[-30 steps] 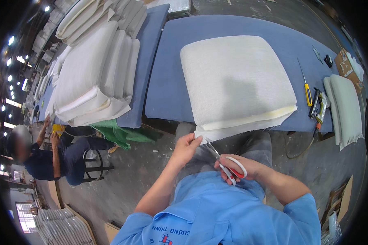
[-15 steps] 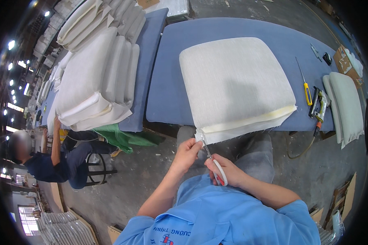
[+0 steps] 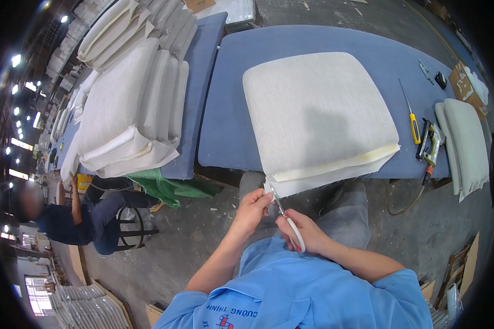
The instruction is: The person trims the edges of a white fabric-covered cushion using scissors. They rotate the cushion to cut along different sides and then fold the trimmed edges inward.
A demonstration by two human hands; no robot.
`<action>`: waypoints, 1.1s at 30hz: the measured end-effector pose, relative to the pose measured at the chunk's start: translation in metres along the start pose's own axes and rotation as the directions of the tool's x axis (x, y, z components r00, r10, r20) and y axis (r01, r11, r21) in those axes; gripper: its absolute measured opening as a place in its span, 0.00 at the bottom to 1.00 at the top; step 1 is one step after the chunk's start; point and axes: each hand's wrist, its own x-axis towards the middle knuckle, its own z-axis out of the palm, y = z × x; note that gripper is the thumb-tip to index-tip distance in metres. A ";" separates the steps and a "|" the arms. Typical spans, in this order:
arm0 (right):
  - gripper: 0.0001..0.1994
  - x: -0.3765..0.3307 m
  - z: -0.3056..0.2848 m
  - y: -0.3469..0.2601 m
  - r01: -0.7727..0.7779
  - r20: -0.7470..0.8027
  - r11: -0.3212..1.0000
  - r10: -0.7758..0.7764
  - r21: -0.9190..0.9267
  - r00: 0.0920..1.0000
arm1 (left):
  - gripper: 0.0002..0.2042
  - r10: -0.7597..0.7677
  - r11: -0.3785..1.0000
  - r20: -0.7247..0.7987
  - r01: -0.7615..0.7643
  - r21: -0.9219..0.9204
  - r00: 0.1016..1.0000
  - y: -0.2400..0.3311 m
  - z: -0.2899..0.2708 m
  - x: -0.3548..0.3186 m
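A pale cream upholstered seat cushion (image 3: 318, 104) lies on the blue-covered table, its near side hanging toward me. A strip of loose white fabric (image 3: 315, 183) with a frayed edge runs along that side, below a band of yellowish foam. My left hand (image 3: 252, 210) pinches the fabric at the strip's left corner. In my right hand (image 3: 306, 232) are scissors (image 3: 296, 236) with white handles, red on the inside. Their blades point up and away from me, with the tips at the corner beside my left fingers.
Stacked cushions (image 3: 115, 93) fill the table at left. On the right lie a yellow-handled screwdriver (image 3: 414, 129), a staple gun (image 3: 431, 145) with a hose, two folded cushions (image 3: 466, 145) and a cardboard box (image 3: 466, 85). A co-worker (image 3: 66, 219) sits at far left by a green cloth (image 3: 159, 186).
The scissors' handles have come closer together, with the blades still at the fabric corner. My left hand keeps its pinch. At far left, the co-worker's hands have shifted slightly.
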 end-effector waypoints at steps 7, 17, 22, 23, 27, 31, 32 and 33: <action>0.21 0.008 -0.002 0.007 0.060 -0.008 0.997 -0.061 -0.046 0.998 | 0.11 -0.021 0.999 -0.001 0.021 -0.038 1.000 0.005 -0.001 -0.001; 0.22 0.021 -0.006 0.018 0.117 -0.019 0.992 -0.118 -0.036 0.993 | 0.10 -0.014 0.998 0.009 0.015 -0.067 1.000 -0.005 -0.005 0.002; 0.22 0.026 -0.007 0.017 0.126 -0.012 0.990 -0.126 -0.061 0.992 | 0.10 -0.013 0.997 0.011 0.014 -0.077 1.000 -0.006 -0.006 0.002; 0.23 0.030 -0.009 0.017 0.139 -0.012 0.988 -0.140 -0.073 0.990 | 0.10 -0.012 0.997 0.010 0.013 -0.076 1.000 -0.006 -0.006 0.002; 0.23 0.033 -0.011 0.021 0.146 -0.027 0.987 -0.149 -0.073 0.988 | 0.10 -0.016 0.997 0.014 0.017 -0.075 1.000 -0.003 -0.005 0.000; 0.23 0.035 -0.012 0.017 0.152 -0.002 0.985 -0.153 -0.075 0.988 | 0.10 -0.016 0.998 -0.005 0.015 -0.067 1.000 -0.004 -0.007 -0.001; 0.23 0.036 -0.013 0.013 0.156 -0.004 0.984 -0.157 -0.082 0.988 | 0.10 -0.020 0.997 0.000 0.020 -0.071 1.000 -0.003 -0.006 -0.001; 0.23 0.037 -0.013 0.010 0.160 -0.006 0.983 -0.161 -0.089 0.987 | 0.10 -0.024 0.997 0.004 0.024 -0.075 1.000 -0.002 -0.006 -0.001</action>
